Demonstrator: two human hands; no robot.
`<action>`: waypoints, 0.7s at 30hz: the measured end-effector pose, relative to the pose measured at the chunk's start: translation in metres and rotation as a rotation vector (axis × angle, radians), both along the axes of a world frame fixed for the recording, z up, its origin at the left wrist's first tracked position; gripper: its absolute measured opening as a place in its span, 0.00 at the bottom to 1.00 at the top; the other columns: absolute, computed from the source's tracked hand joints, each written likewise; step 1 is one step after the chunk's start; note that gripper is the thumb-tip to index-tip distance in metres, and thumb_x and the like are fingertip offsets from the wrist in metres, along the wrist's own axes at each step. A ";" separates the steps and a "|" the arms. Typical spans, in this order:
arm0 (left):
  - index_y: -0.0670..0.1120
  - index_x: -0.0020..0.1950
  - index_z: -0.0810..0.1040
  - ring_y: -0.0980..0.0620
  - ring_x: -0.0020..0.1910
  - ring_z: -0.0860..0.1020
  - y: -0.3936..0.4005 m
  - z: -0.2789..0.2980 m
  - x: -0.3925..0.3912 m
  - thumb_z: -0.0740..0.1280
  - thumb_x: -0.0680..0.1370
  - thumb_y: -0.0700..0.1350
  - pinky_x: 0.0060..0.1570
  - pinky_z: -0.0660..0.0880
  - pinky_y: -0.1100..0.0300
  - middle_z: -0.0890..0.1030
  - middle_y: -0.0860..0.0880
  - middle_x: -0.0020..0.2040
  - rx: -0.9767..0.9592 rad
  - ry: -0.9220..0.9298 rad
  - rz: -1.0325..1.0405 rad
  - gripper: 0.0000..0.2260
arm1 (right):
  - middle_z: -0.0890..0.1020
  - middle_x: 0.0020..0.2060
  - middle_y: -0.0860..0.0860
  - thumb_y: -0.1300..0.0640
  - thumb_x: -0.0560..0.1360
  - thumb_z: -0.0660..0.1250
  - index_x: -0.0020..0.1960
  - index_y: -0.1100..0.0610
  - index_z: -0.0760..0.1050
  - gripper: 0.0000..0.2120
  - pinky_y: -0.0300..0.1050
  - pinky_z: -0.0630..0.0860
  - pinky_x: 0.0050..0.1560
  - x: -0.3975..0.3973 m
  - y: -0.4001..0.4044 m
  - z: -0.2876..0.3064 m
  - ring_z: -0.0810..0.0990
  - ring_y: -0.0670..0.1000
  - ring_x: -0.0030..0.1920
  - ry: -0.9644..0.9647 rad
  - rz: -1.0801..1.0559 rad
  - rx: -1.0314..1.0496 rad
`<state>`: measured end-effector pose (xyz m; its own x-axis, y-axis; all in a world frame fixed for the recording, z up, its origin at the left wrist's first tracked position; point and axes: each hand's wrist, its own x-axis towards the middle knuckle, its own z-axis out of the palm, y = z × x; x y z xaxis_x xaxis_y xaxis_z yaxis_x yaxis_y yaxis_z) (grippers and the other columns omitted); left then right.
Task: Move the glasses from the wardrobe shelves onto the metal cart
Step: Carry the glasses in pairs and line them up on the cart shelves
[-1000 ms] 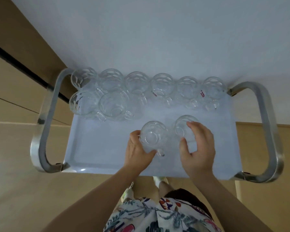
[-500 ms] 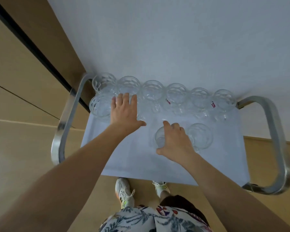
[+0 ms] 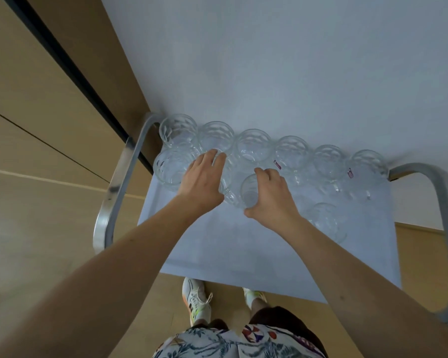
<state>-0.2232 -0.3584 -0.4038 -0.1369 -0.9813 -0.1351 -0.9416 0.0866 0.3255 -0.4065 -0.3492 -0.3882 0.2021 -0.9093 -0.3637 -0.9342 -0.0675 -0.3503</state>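
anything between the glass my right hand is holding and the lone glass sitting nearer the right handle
Head view: only bare pale-blue cart top and your right hand separate the gripped clear glass from the lone clear glass.

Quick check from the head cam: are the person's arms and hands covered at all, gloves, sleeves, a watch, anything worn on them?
No. Both forearms are bare up to the frame edge, with no sleeves in view. The left hand and right hand have no gloves, and no rings, watch or wristband show. The only clothing visible is a white floral-print shirt at the bottom of the view, plus white sneakers.
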 end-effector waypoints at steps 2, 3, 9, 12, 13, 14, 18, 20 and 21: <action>0.46 0.77 0.62 0.42 0.74 0.65 0.000 0.000 0.000 0.77 0.69 0.44 0.70 0.67 0.51 0.64 0.45 0.77 0.008 0.011 -0.002 0.40 | 0.63 0.71 0.56 0.53 0.65 0.80 0.79 0.57 0.57 0.50 0.49 0.68 0.68 0.001 -0.005 -0.002 0.66 0.60 0.70 -0.034 -0.007 -0.025; 0.46 0.77 0.62 0.42 0.74 0.65 0.000 0.000 0.000 0.77 0.69 0.43 0.70 0.67 0.51 0.63 0.45 0.77 0.011 0.015 -0.002 0.40 | 0.63 0.70 0.56 0.54 0.64 0.81 0.78 0.57 0.57 0.50 0.48 0.69 0.67 0.002 -0.008 -0.003 0.67 0.59 0.69 -0.052 -0.008 -0.047; 0.45 0.78 0.61 0.43 0.75 0.63 -0.001 0.002 0.002 0.79 0.69 0.49 0.71 0.65 0.51 0.62 0.45 0.78 0.032 0.007 -0.002 0.42 | 0.61 0.68 0.55 0.54 0.62 0.84 0.77 0.54 0.62 0.50 0.48 0.71 0.65 0.004 -0.019 -0.011 0.67 0.58 0.68 -0.193 -0.010 -0.122; 0.46 0.79 0.59 0.42 0.77 0.60 -0.001 0.004 -0.001 0.79 0.70 0.52 0.75 0.61 0.50 0.59 0.44 0.80 0.043 -0.049 -0.010 0.44 | 0.63 0.68 0.54 0.52 0.62 0.85 0.77 0.53 0.64 0.49 0.48 0.71 0.67 -0.001 -0.021 -0.010 0.66 0.55 0.69 -0.235 0.028 -0.122; 0.46 0.79 0.58 0.40 0.78 0.59 -0.001 0.005 -0.004 0.78 0.70 0.53 0.76 0.59 0.48 0.58 0.43 0.80 0.049 -0.079 -0.022 0.44 | 0.63 0.69 0.54 0.51 0.62 0.85 0.77 0.53 0.64 0.49 0.50 0.71 0.68 -0.002 -0.022 -0.009 0.66 0.56 0.69 -0.227 0.043 -0.129; 0.47 0.80 0.57 0.38 0.77 0.57 -0.001 0.005 -0.008 0.77 0.71 0.53 0.76 0.57 0.46 0.56 0.43 0.80 0.057 -0.112 -0.041 0.44 | 0.64 0.70 0.54 0.49 0.61 0.84 0.76 0.53 0.65 0.49 0.53 0.70 0.69 -0.004 -0.021 -0.007 0.66 0.57 0.70 -0.205 0.053 -0.139; 0.49 0.80 0.55 0.33 0.77 0.51 -0.002 0.012 -0.027 0.69 0.70 0.49 0.77 0.48 0.37 0.51 0.43 0.81 0.092 -0.180 -0.109 0.41 | 0.71 0.69 0.58 0.41 0.62 0.82 0.72 0.56 0.70 0.44 0.62 0.63 0.73 -0.029 -0.009 -0.002 0.67 0.64 0.72 -0.047 0.013 -0.283; 0.49 0.79 0.58 0.37 0.79 0.50 -0.003 0.015 -0.037 0.66 0.69 0.49 0.77 0.44 0.36 0.53 0.44 0.81 0.054 -0.178 -0.127 0.39 | 0.71 0.71 0.59 0.39 0.67 0.78 0.74 0.55 0.69 0.41 0.67 0.60 0.74 -0.054 0.004 0.003 0.64 0.66 0.74 0.086 -0.088 -0.332; 0.49 0.78 0.59 0.37 0.79 0.50 -0.004 0.017 -0.041 0.66 0.69 0.49 0.77 0.44 0.36 0.54 0.44 0.80 0.036 -0.160 -0.139 0.38 | 0.67 0.73 0.60 0.37 0.69 0.75 0.76 0.54 0.65 0.42 0.67 0.57 0.75 -0.068 0.011 0.006 0.60 0.67 0.76 0.163 -0.154 -0.292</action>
<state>-0.2644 -0.3620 -0.3871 -0.2450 -0.9486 -0.2003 -0.9612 0.2107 0.1780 -0.4745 -0.3378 -0.3818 0.0153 -0.9949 -0.1000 -0.9831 0.0033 -0.1831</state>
